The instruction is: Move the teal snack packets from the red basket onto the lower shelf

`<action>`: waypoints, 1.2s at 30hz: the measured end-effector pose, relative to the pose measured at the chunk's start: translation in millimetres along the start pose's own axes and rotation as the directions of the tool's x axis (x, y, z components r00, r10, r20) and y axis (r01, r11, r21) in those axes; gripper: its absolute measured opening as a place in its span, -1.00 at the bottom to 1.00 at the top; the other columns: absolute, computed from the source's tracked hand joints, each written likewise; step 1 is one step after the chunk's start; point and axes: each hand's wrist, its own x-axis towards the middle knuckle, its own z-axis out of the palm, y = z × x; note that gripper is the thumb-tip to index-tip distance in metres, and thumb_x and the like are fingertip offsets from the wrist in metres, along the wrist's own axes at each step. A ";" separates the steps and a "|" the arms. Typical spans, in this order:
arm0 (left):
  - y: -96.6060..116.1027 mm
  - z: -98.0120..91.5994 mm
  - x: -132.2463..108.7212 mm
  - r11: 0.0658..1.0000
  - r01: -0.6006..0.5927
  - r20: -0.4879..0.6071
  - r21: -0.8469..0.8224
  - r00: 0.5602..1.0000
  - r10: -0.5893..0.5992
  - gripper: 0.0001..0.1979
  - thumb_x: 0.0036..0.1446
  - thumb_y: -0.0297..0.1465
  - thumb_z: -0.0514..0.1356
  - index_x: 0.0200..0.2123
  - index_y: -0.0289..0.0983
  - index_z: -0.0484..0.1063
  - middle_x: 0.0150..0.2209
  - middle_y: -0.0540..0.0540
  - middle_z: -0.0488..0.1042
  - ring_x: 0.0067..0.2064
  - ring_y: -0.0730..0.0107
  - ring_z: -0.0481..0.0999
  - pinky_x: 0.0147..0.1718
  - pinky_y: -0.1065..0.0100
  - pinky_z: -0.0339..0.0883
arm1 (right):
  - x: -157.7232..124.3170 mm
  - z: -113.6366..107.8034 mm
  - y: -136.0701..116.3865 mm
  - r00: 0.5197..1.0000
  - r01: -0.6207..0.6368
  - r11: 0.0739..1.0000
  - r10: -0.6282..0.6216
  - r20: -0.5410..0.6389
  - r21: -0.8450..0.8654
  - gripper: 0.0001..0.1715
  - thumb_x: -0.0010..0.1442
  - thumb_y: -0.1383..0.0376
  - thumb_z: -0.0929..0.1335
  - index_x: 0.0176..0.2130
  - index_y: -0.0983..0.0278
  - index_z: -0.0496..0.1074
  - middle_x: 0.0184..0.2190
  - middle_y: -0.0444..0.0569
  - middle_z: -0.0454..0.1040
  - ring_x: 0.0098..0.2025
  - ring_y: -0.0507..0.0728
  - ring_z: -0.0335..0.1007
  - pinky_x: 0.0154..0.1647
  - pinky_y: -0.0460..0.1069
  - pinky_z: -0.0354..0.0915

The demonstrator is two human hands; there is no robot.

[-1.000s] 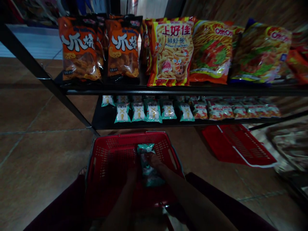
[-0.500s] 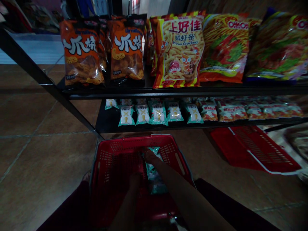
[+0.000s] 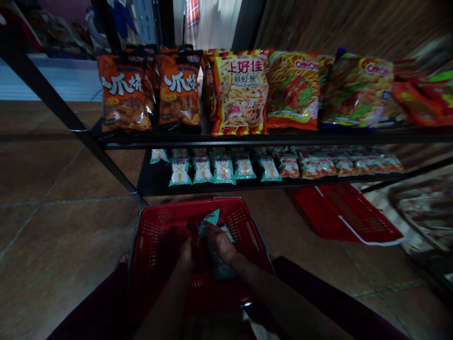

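Observation:
A red shopping basket (image 3: 155,212) stands between my legs, below the shelf. My right hand (image 3: 220,242) is inside it, closed on a small teal-and-white snack bag (image 3: 211,218) whose top end is lifted. Under that hand, more teal snack bags (image 3: 221,271) lie along the basket's right side. My left hand (image 3: 186,254) hangs in the basket's dark middle, apart from the right one. Its fingers are lost in shadow, so I cannot make out whether they hold anything.
On the lower shelf (image 3: 155,189) lie rows of small snack bags, teal ones (image 3: 223,170) left and red-white ones (image 3: 318,165) right. Large bags, including prawn crackers (image 3: 241,94), stand on the upper shelf. Another red basket (image 3: 339,212) sits at right on the tiled floor (image 3: 71,236).
My right hand has raised one teal bag's end from the others and drawn it slightly left. My left hand has moved a little up and left. The camera view has shifted.

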 end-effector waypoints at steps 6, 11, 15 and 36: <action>41.8 -9.8 -43.6 0.996 0.005 0.017 0.085 1.000 -0.006 -0.63 0.11 -0.18 0.11 -0.15 -0.35 0.34 -0.27 -0.25 0.48 -0.32 0.27 0.52 -0.30 0.22 0.41 | -31.2 -31.0 -56.6 0.944 0.297 0.942 -0.314 -0.096 -0.158 -0.55 0.18 0.46 0.17 0.01 0.25 0.39 0.04 0.08 0.40 0.06 0.12 0.35 0.06 0.07 0.33; 85.1 2.7 -102.8 0.999 -0.040 0.399 -0.003 0.916 0.038 -0.69 0.17 -0.21 0.05 -0.17 -0.31 0.36 -0.37 -0.13 0.52 -0.38 0.32 0.53 -0.30 0.22 0.42 | -56.9 -69.7 -108.0 0.872 0.455 0.873 -0.477 -0.109 -0.177 -0.57 0.22 0.44 0.19 0.05 0.23 0.35 0.04 0.07 0.40 0.07 0.09 0.33 0.07 0.02 0.33; 110.3 16.8 -145.0 0.996 -0.072 0.504 0.044 0.863 0.040 -0.79 0.11 -0.32 0.15 -0.26 -0.35 0.41 -0.42 -0.13 0.52 -0.42 0.35 0.52 -0.37 0.33 0.40 | -65.3 -86.3 -130.2 0.822 0.527 0.823 -0.557 -0.119 -0.213 -0.54 0.20 0.49 0.20 0.06 0.22 0.33 0.03 0.05 0.41 0.04 0.08 0.35 0.03 0.02 0.35; 107.5 39.0 -191.2 0.734 -0.677 0.420 -0.054 0.651 0.632 -0.49 -0.15 -0.37 0.34 -0.05 -0.31 0.40 0.00 -0.19 0.45 0.00 0.14 0.43 -0.05 0.21 0.31 | -45.9 -106.3 -142.4 0.931 0.119 0.837 0.094 -0.354 0.535 -0.88 0.14 0.27 0.25 -0.32 0.23 0.36 -0.27 -0.06 0.45 -0.21 0.08 0.36 -0.20 -0.03 0.28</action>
